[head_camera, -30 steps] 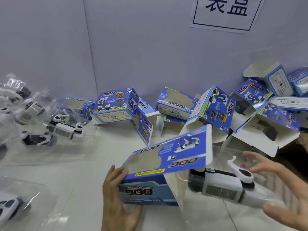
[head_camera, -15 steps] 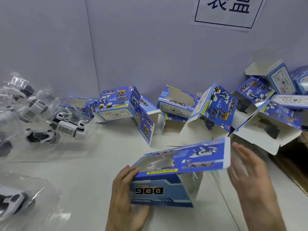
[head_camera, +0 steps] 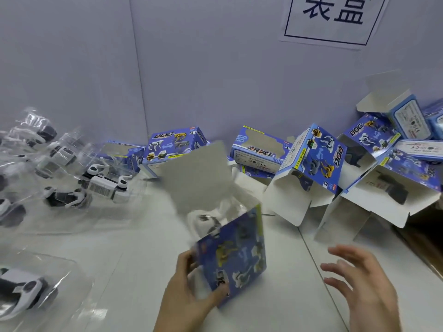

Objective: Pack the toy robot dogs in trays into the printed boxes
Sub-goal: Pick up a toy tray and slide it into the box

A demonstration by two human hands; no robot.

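Blue printed cardboard box [head_camera: 236,257] with pictures of robot dogs stands on end near the front of the white table [head_camera: 119,271], its open mouth turned up and away from the person. The long pale grey lid flap [head_camera: 199,178] rises from the far side of the opening. Inside the mouth shows a white toy robot dog [head_camera: 203,221] in clear plastic, blurred, so how deep it sits cannot be told.

The left hand [head_camera: 182,291] grips the box at its lower left edge, thumb across the printed face and fingers curled behind. The right hand [head_camera: 359,283] hovers to the right of the box, well apart from it, fingers spread and relaxed, holding nothing.

Along the grey wall lies a row of open blue printed boxes [head_camera: 311,159], tipped at various angles with white flaps hanging out. On the left of the table lie clear plastic trays with white and black toy dogs [head_camera: 103,183], and one more tray [head_camera: 21,291] sits at the near left corner. A white paper sign [head_camera: 333,17] with dark characters hangs on the wall.
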